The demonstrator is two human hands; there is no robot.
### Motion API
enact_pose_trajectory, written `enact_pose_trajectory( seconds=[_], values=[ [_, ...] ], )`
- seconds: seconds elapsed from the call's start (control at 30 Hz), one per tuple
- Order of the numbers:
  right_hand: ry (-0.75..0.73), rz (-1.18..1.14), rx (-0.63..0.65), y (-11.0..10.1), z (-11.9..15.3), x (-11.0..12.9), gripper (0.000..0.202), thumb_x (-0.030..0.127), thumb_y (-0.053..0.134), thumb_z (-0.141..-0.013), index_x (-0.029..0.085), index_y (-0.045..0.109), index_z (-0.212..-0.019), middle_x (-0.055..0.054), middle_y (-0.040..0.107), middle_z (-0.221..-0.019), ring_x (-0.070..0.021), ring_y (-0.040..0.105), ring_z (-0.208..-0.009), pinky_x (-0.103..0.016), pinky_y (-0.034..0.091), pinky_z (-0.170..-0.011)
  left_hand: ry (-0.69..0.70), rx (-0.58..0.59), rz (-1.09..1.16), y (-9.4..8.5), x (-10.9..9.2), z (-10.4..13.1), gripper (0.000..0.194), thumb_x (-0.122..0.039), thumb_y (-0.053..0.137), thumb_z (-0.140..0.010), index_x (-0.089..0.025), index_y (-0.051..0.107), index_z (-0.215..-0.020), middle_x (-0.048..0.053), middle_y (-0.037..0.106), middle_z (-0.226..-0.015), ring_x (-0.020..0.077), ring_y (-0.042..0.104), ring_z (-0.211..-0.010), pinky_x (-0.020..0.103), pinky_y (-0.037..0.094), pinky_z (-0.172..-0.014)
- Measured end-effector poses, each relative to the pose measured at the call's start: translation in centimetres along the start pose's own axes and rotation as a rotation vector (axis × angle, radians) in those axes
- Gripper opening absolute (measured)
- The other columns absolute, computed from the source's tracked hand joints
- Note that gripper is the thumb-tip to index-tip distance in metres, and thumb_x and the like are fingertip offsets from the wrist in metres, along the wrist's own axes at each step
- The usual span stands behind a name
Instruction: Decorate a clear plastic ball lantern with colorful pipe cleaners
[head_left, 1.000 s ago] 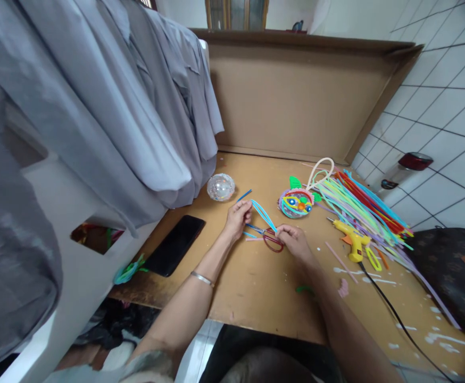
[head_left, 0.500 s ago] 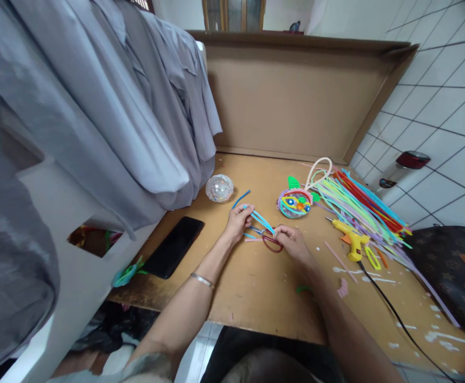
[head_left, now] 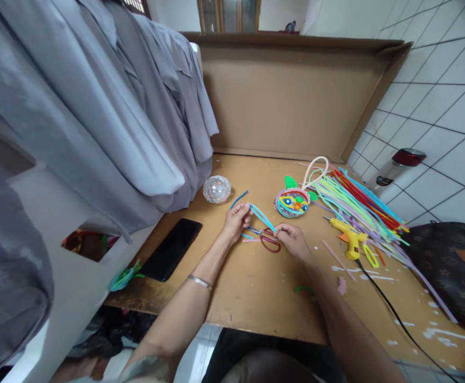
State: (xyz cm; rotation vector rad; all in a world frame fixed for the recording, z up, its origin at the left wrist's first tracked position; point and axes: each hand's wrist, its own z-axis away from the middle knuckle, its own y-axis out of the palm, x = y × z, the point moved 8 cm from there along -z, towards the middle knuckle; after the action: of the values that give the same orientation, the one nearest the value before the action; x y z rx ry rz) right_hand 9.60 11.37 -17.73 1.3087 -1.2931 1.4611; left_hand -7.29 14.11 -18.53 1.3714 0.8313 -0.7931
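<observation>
A light blue pipe cleaner (head_left: 262,216), doubled into a narrow loop, stretches between my two hands above the table. The fingers of my left hand (head_left: 238,219) pinch its upper left end. My right hand (head_left: 291,238) grips the lower right end between thumb and fingers. Beneath them lie scissors with dark red handles (head_left: 271,243), partly hidden by the right hand. A darker blue pipe cleaner piece (head_left: 239,198) shows just beyond the left hand. Behind the hands sit a clear round bowl-like piece (head_left: 217,189) and a decorated ball with eyes and green ears (head_left: 292,202).
Many coloured pipe cleaners (head_left: 360,205) are heaped at the right, near a yellow glue gun (head_left: 350,238) with a black cord. A dark bag (head_left: 448,271) lies at the right edge. A phone (head_left: 172,250) rests at left below hanging grey shirts (head_left: 152,117). Cardboard (head_left: 296,101) stands behind.
My hands stay in nearly the same place, still holding the light blue pipe cleaner. Its two strands bow slightly more now. The whole view has shifted a little.
</observation>
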Motion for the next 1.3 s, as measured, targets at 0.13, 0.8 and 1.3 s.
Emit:
enact_pose_trajectory(
  seconds=[0.13, 0.8, 1.3],
  values=[
    [0.004, -0.002, -0.013, -0.2, -0.2, -0.4, 0.019, 0.038, 0.054, -0.059, 0.019, 0.057, -0.055, 0.002, 0.053, -0.053, -0.0117, 0.044, -0.054, -0.024, 0.034, -0.054, 0.013, 0.008, -0.034, 0.1, 0.1, 0.0, 0.045, -0.045, 0.085, -0.055, -0.013, 0.054, -0.064, -0.004, 0.052, -0.058, 0.0012, 0.036, -0.043, 0.016, 0.019, -0.039],
    [-0.072, -0.041, -0.089, -1.8, 1.0, 0.6, 0.016, 0.035, 0.055, -0.062, 0.02, 0.058, -0.058, 0.003, 0.05, -0.054, -0.0122, 0.045, -0.055, -0.025, 0.038, -0.058, -0.172, -0.064, 0.606, 5.3, 0.3, -0.1, 0.021, -0.006, 0.057, -0.086, -0.011, 0.055, -0.065, -0.006, 0.038, -0.054, -0.0003, 0.028, -0.04, 0.011, 0.021, -0.036],
    [-0.033, -0.013, -0.098, -2.6, 1.6, -0.7, 0.016, 0.035, 0.052, -0.064, 0.021, 0.054, -0.057, 0.005, 0.04, -0.049, -0.0103, 0.032, -0.05, -0.025, 0.024, -0.05, 0.047, -0.046, 0.321, 4.0, 1.3, 0.2, 0.032, -0.027, 0.088, -0.058, -0.014, 0.063, -0.073, -0.005, 0.059, -0.061, 0.0025, 0.051, -0.051, 0.013, 0.039, -0.047]
  ],
)
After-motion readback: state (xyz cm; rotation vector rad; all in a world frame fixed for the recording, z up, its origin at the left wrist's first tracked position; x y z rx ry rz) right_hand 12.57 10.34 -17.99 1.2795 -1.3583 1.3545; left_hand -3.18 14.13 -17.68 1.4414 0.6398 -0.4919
